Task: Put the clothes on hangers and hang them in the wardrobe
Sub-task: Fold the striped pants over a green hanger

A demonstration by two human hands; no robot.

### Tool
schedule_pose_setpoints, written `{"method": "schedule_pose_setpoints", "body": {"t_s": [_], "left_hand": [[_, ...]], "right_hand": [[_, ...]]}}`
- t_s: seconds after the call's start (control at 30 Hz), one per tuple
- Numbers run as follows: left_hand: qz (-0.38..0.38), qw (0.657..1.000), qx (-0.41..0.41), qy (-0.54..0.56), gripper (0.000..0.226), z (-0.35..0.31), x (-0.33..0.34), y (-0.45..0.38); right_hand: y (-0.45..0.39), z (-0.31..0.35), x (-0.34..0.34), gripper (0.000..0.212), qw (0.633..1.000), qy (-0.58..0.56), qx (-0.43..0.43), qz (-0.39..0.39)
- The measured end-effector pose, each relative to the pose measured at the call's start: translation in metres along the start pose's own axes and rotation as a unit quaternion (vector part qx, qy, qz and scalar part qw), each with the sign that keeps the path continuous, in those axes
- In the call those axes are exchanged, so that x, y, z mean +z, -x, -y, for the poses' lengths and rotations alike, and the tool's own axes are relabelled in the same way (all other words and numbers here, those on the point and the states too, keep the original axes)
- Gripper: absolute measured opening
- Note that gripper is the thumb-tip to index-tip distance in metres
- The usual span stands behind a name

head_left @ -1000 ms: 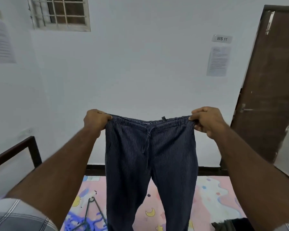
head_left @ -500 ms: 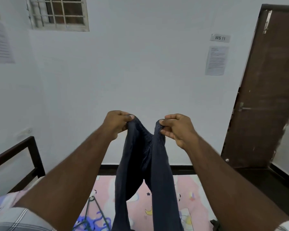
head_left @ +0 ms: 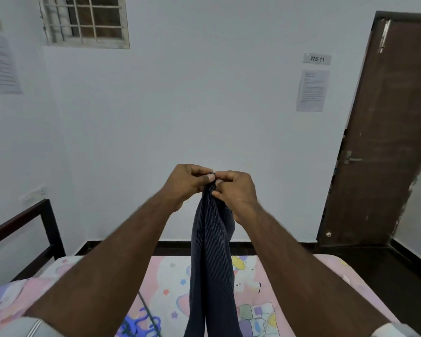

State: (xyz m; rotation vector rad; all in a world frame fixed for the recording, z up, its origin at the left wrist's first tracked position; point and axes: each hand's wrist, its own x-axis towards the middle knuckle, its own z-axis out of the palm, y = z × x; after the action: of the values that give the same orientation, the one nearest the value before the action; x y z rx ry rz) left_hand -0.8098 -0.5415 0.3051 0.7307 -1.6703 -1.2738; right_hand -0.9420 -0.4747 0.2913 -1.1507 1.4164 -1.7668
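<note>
Above bed with pink cartoon-print sheet (head_left: 170, 283): left hand (head_left: 185, 183) and right hand (head_left: 236, 190) together, each grip pinching waistband of dark navy pinstriped cotton trousers (head_left: 212, 259), folded lengthwise, legs hanging. Not yet on hanger; blue plastic hanger (head_left: 141, 323) lies on bed. Hanging in wardrobe remains.

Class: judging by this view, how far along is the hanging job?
Done: striped trousers folded in half, sides of the waistband together. In hand: left hand and right hand pinch the waistband. Left: threading them onto a hanger from the bed; no wardrobe is visible.
</note>
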Motion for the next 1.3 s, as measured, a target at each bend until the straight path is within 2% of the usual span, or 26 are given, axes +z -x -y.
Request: {"method": "schedule_pose_setpoints", "body": {"t_s": [0.1, 0.17, 0.27, 0.33, 0.4, 0.53, 0.6, 0.67, 0.77, 0.87, 0.97, 1.03, 1.1, 1.23, 1.3], "left_hand": [[0.005, 0.999, 0.024, -0.035, 0.019, -0.003, -0.002, 0.003], [-0.019, 0.998, 0.03, -0.045, 0.016, -0.005, -0.006, 0.003], [-0.046, 0.998, 0.028, -0.043, 0.016, -0.009, -0.013, 0.003], [-0.048, 0.998, 0.032, -0.038, 0.018, -0.012, -0.017, 0.004], [-0.048, 0.998, 0.037, -0.031, 0.019, -0.013, -0.02, 0.004], [-0.058, 0.997, 0.043, -0.029, 0.02, -0.015, -0.019, 0.001], [-0.059, 0.997, 0.046, -0.026, 0.021, -0.016, -0.017, 0.0], [-0.06, 0.997, 0.047, -0.023, 0.021, -0.016, -0.015, 0.0], [-0.065, 0.996, 0.05, -0.019, 0.02, -0.014, -0.017, 0.001], [-0.069, 0.997, 0.045, -0.009, 0.019, -0.012, -0.019, 0.002], [-0.071, 0.997, 0.042, -0.006, 0.019, -0.009, -0.019, 0.003], [-0.07, 0.997, 0.04, -0.005, 0.019, -0.008, -0.02, 0.003], [-0.071, 0.997, 0.039, -0.002, 0.019, -0.007, -0.021, 0.004], [-0.074, 0.997, 0.037, 0.01, 0.018, -0.006, -0.022, 0.004], [-0.071, 0.997, 0.036, 0.02, 0.018, -0.006, -0.02, 0.004]], "right_hand": [[0.003, 0.004, 0.0, 0.033, 0.999, -0.001, -0.002, 0.052], [0.0, 0.01, -0.011, 0.035, 0.998, -0.008, -0.001, 0.058], [-0.008, 0.01, -0.053, 0.028, 0.999, 0.009, -0.02, -0.035], [-0.008, 0.0, -0.081, 0.03, 0.997, 0.038, 0.001, -0.072], [-0.004, -0.015, -0.097, 0.044, 0.997, 0.065, 0.033, -0.035], [0.004, -0.034, -0.099, 0.088, 0.99, 0.093, 0.058, 0.089], [0.007, -0.038, -0.093, 0.097, 0.986, 0.092, 0.056, 0.126], [0.009, -0.04, -0.087, 0.091, 0.988, 0.091, 0.023, 0.122], [0.01, -0.043, -0.084, 0.061, 0.99, 0.06, -0.028, 0.122], [0.013, -0.046, -0.083, 0.043, 0.984, 0.104, -0.057, 0.131], [0.014, -0.05, -0.08, 0.036, 0.966, 0.204, -0.098, 0.126], [0.013, -0.053, -0.079, 0.038, 0.961, 0.226, -0.109, 0.119], [0.012, -0.054, -0.081, 0.047, 0.968, 0.207, -0.098, 0.101], [0.014, -0.06, -0.082, 0.093, 0.973, 0.186, -0.059, 0.123], [0.016, -0.067, -0.075, 0.104, 0.975, 0.185, -0.046, 0.117]]}}
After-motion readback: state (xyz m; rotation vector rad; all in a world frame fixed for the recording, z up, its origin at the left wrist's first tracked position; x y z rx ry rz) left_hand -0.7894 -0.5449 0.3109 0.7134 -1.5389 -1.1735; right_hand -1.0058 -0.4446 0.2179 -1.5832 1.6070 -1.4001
